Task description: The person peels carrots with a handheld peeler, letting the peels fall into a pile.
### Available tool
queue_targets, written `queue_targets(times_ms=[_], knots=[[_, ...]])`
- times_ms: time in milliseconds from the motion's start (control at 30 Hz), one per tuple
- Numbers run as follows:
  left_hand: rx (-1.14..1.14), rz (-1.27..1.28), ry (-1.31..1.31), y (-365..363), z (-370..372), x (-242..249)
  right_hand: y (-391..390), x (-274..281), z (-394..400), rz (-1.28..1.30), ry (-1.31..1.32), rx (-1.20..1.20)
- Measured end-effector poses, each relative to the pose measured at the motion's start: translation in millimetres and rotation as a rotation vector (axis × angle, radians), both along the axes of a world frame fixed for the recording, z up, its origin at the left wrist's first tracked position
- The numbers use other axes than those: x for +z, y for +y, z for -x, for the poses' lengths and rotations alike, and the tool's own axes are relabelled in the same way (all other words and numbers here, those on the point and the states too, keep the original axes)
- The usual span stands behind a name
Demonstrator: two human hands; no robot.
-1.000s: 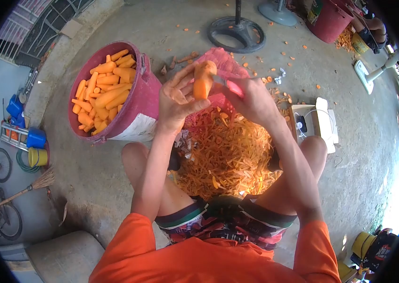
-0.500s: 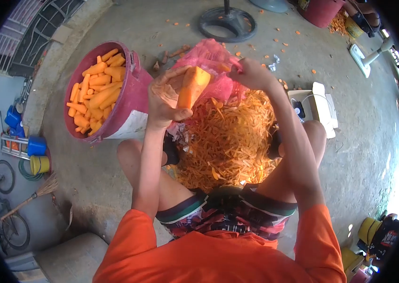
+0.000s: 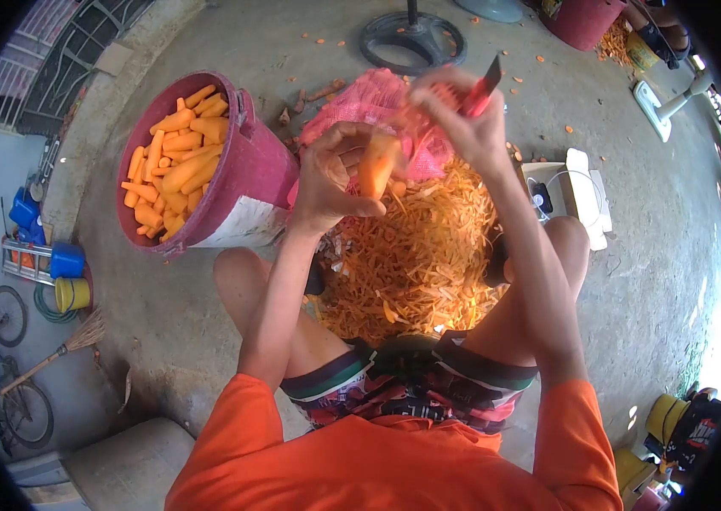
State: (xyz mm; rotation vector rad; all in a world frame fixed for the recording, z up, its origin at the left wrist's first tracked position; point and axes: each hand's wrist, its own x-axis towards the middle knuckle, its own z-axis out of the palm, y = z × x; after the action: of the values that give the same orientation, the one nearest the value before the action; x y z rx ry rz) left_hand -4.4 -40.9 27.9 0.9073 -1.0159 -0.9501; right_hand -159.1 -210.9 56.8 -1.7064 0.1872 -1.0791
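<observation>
A peeled orange carrot [image 3: 376, 167], stiff and probably slippery, is gripped mid-length in the left hand [image 3: 332, 180] above the heap of orange peelings [image 3: 411, 264]. A red-handled peeler [image 3: 478, 92] is clasped in the right hand [image 3: 461, 119], just beyond.

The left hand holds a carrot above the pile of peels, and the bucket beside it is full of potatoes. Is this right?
Not quite. The head view shows the bucket full of peeled carrots, not potatoes. The rest stands: the left hand holds a carrot above the pile of peels.
</observation>
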Motion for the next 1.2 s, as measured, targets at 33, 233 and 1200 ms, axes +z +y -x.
queue_targets(times_ms=[33, 233, 1200], knots=[[-0.015, 0.028, 0.003, 1, 2, 1, -9, 1, 1, 0.005, 0.001, 0.001], [-0.029, -0.011, 0.07, -1, 5, 1, 10, 2, -4, 0.435, -0.075, -0.07], [0.107, 0.021, 0.038, -3, 11, 5, 6, 4, -5, 0.187, -0.041, -0.001]])
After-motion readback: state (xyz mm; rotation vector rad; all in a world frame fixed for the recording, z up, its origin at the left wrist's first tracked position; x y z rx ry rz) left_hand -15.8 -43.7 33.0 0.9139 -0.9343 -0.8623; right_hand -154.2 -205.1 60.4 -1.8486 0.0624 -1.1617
